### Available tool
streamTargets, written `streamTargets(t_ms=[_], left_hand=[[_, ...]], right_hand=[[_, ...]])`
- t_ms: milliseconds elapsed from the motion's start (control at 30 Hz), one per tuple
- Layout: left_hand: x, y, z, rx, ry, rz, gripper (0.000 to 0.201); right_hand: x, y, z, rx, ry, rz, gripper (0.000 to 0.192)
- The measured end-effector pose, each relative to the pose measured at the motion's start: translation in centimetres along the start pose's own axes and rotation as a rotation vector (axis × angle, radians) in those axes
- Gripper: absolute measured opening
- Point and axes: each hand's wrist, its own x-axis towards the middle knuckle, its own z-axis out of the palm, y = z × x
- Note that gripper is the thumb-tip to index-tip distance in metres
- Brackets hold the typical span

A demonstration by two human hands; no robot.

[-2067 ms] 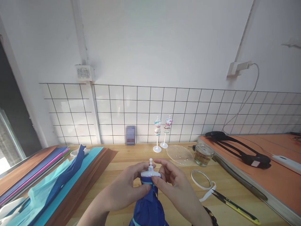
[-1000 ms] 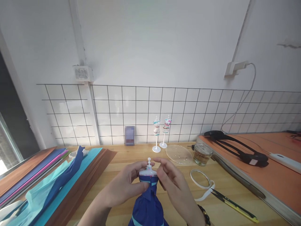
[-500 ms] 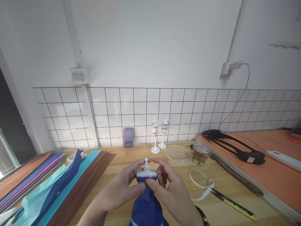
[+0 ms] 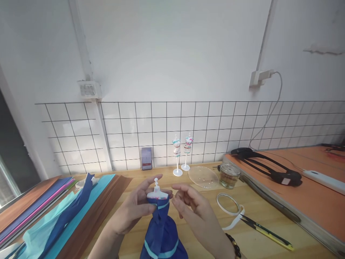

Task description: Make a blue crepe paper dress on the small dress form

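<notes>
My left hand (image 4: 130,208) is wrapped around the upper body of a small white doll mannequin (image 4: 157,195), its thumb on the front of the bodice and its fingers behind. The mannequin stands upright and wears a navy blue doll dress (image 4: 161,230) with light blue bands at the top and across the skirt. Just to the right of the bodice is my right hand (image 4: 194,212), apart from the dress, index finger and thumb loosely parted and the other fingers curled. Nothing shows between them. The dress's lower edge is cut off by the frame.
Two small mannequins (image 4: 176,153) stand near the gridded wall, beside a phone (image 4: 147,158). To the right are a clear round plate (image 4: 203,177), a glass jar (image 4: 229,176), a roll of white tape (image 4: 228,203) and a yellow-black cutter (image 4: 266,232). Fabric sheets (image 4: 88,212) lie left.
My right hand has come off the bodice and opened a little. The mannequin with its dress has shifted slightly left in my left hand, and more of the skirt shows.
</notes>
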Motion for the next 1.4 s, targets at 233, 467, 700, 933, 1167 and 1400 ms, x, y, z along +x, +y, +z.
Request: streamTargets(t_ms=[233,467,700,933,1167,1400], left_hand=[[-0.2,-0.2,-0.1,0.064,-0.033,0.015,0.077],[-0.2,0.4,1.7,0.301,0.03,-0.039,0.07],[0.2,0.9,2.1,0.536,0.231,-0.045,0.034],[-0.1,-0.1,-0.5,0.236,0.271,0.007,0.038],[0.0,-0.9,-1.8,0.078,0.15,0.104,0.05],[0.1,-1.6,-3.0,0.018,0.15,0.107,0.049]], right_hand=[[-0.1,-0.3,0.4,-0.268,-0.023,-0.124,0.032],[-0.3,-0.4,0.7,-0.346,-0.002,-0.136,0.032],[-0.3,-0.9,0.7,-0.282,-0.03,-0.07,0.029],[0.0,0.0,-0.1,-0.521,-0.117,-0.302,0.007],[0.0,1.2,0.5,-0.864,-0.081,-0.771,0.015],[0.0,2.1,0.5,-0.771,-0.067,-0.553,0.009]])
